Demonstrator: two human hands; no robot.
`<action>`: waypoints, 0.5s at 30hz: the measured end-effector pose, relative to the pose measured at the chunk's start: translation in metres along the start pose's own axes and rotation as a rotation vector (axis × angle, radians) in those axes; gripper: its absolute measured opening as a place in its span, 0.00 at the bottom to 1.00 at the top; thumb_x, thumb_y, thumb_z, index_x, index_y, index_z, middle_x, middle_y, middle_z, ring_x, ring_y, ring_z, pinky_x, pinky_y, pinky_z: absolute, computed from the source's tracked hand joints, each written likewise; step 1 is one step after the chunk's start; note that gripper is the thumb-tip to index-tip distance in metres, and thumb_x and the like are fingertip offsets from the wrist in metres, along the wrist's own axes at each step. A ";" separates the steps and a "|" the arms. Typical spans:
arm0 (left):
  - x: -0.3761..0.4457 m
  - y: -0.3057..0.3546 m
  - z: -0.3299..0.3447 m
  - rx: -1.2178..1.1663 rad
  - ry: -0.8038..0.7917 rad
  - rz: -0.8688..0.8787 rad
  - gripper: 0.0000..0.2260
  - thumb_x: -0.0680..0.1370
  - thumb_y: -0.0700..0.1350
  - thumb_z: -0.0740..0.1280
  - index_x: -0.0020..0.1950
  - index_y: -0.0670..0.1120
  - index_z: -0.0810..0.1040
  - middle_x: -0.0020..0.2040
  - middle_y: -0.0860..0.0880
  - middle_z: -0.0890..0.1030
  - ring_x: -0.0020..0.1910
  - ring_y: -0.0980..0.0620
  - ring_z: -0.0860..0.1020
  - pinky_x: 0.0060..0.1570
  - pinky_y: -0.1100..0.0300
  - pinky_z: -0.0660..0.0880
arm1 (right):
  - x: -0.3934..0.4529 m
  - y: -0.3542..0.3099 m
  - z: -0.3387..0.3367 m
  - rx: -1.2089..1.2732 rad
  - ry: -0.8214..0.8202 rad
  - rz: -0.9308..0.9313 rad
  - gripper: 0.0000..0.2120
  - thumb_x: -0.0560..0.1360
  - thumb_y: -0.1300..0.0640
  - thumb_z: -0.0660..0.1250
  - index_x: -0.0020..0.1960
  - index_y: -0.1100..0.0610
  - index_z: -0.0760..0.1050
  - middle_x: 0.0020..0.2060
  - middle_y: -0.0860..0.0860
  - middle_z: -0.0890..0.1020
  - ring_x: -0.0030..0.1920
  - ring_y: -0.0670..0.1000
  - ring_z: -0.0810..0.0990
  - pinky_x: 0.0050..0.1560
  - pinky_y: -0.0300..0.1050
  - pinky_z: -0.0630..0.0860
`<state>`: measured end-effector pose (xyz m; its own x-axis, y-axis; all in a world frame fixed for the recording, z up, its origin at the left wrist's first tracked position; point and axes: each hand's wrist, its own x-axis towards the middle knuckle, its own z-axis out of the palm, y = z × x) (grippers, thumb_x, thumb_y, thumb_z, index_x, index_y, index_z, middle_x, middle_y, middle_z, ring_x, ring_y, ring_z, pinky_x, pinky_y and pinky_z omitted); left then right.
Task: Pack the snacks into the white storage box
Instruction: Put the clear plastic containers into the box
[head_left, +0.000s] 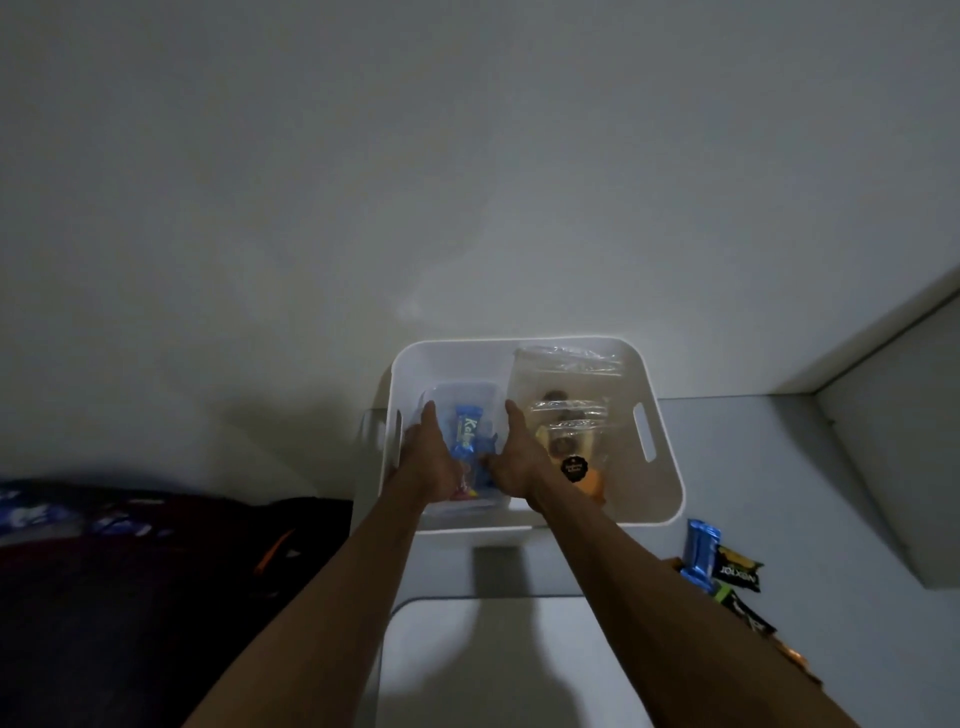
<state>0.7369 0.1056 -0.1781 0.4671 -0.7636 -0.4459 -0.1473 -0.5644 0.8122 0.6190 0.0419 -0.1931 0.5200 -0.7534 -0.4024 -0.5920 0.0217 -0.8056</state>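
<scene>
The white storage box (670, 467) stands on a grey table against the wall. Its left half holds a clear plastic container (467, 391) with a blue snack bar (466, 428) and other small wrapped snacks. My left hand (428, 457) holds the container's left wall and my right hand (519, 457) its right wall. On both hands the fingers run along the outside and the thumbs turn inward. Clear zip bags of cookies (569, 410) lean in the box's right half.
Loose snacks lie on the table (789, 467) right of the box: a blue wrapped bar (701, 556) and black packets (737, 569). A white ledge (893, 441) rises at far right. Dark fabric (156, 571) lies at left. A white surface (493, 654) sits below my arms.
</scene>
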 end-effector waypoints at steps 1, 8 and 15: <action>-0.005 0.003 -0.003 0.119 -0.024 0.022 0.25 0.81 0.51 0.61 0.76 0.43 0.61 0.73 0.39 0.68 0.64 0.42 0.73 0.54 0.52 0.76 | -0.008 -0.005 -0.005 -0.009 -0.004 0.021 0.32 0.71 0.55 0.73 0.69 0.56 0.63 0.60 0.55 0.75 0.60 0.55 0.77 0.63 0.55 0.76; -0.056 0.039 -0.005 0.291 0.239 0.221 0.25 0.76 0.40 0.69 0.73 0.43 0.68 0.70 0.41 0.72 0.68 0.42 0.71 0.68 0.55 0.64 | -0.082 -0.031 -0.056 0.005 0.199 -0.014 0.27 0.78 0.55 0.67 0.74 0.55 0.64 0.67 0.55 0.74 0.64 0.55 0.76 0.65 0.48 0.72; -0.144 0.065 0.058 0.100 0.260 0.459 0.18 0.77 0.46 0.69 0.66 0.48 0.74 0.64 0.48 0.77 0.61 0.50 0.75 0.63 0.54 0.73 | -0.199 0.031 -0.150 0.160 0.453 -0.048 0.20 0.77 0.49 0.69 0.68 0.48 0.72 0.56 0.50 0.82 0.51 0.47 0.83 0.50 0.48 0.81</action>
<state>0.6096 0.1609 -0.0824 0.5334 -0.8434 0.0648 -0.4638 -0.2276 0.8562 0.4050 0.0942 -0.0726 0.2030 -0.9657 -0.1619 -0.4534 0.0538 -0.8897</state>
